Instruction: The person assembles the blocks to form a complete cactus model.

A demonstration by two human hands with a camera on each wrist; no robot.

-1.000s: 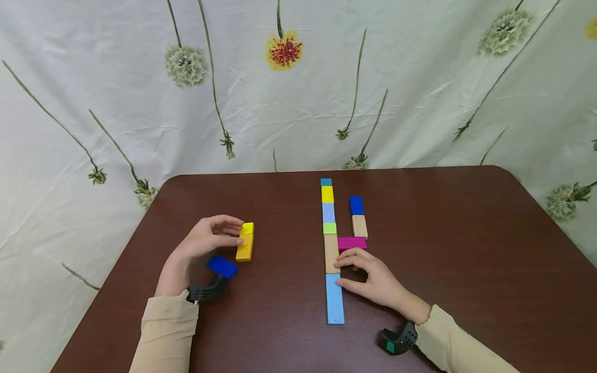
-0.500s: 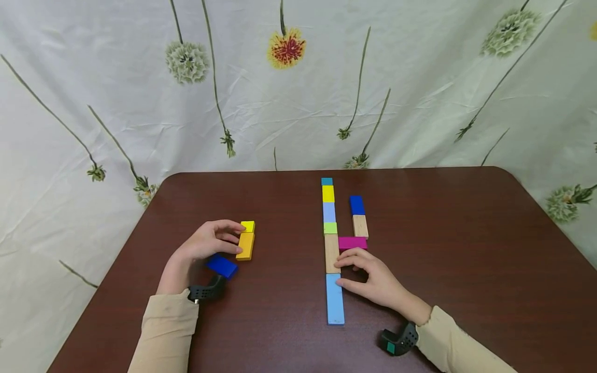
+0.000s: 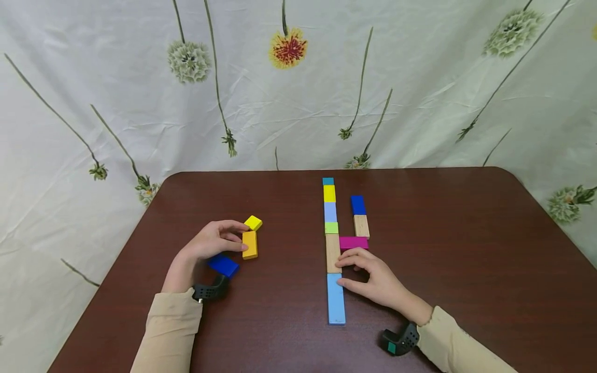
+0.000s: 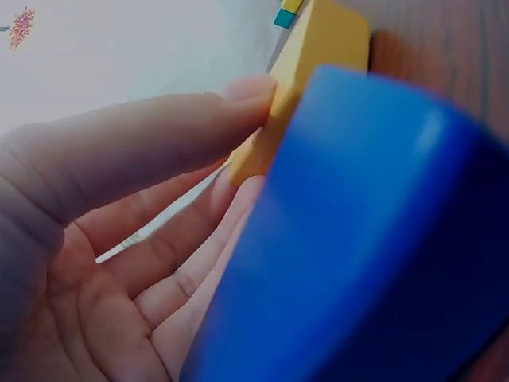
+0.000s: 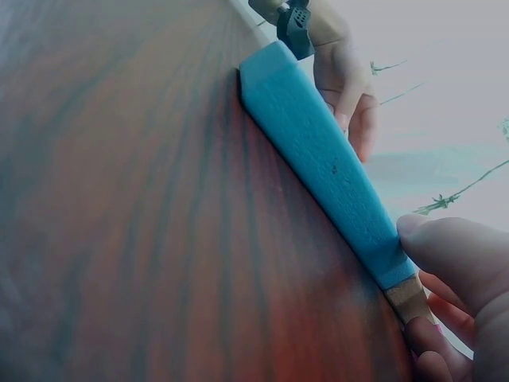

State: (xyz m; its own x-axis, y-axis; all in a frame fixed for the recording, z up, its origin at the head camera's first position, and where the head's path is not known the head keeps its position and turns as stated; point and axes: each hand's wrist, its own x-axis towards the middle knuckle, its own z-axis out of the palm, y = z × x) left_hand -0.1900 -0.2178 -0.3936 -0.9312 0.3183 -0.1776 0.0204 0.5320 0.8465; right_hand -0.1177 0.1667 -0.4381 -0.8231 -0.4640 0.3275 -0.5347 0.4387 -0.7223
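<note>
My left hand (image 3: 214,241) pinches an orange-yellow block (image 3: 250,245) between thumb and fingers, low over the table. A small yellow block (image 3: 253,223) sits turned askew at its far end, near the fingertips. Beside the left wrist lies a dark blue block (image 3: 224,265), large and close in the left wrist view. My right hand (image 3: 373,277) rests at the column of blocks. Its thumb touches the light blue block (image 5: 318,167). Its fingertips touch the natural wood block (image 3: 333,254) just beyond, near the magenta block (image 3: 353,243).
The column continues away with green (image 3: 331,228), periwinkle (image 3: 330,212), yellow (image 3: 329,194) and teal (image 3: 328,181) blocks. Right of it, a wood block (image 3: 361,226) and a blue block (image 3: 358,205) stand in line. A patterned cloth (image 3: 298,103) hangs behind the brown table (image 3: 457,233).
My left hand has moved slightly right with the orange-yellow block, which has turned a little. The small yellow block has swung askew from it. The right hand has stayed in place.
</note>
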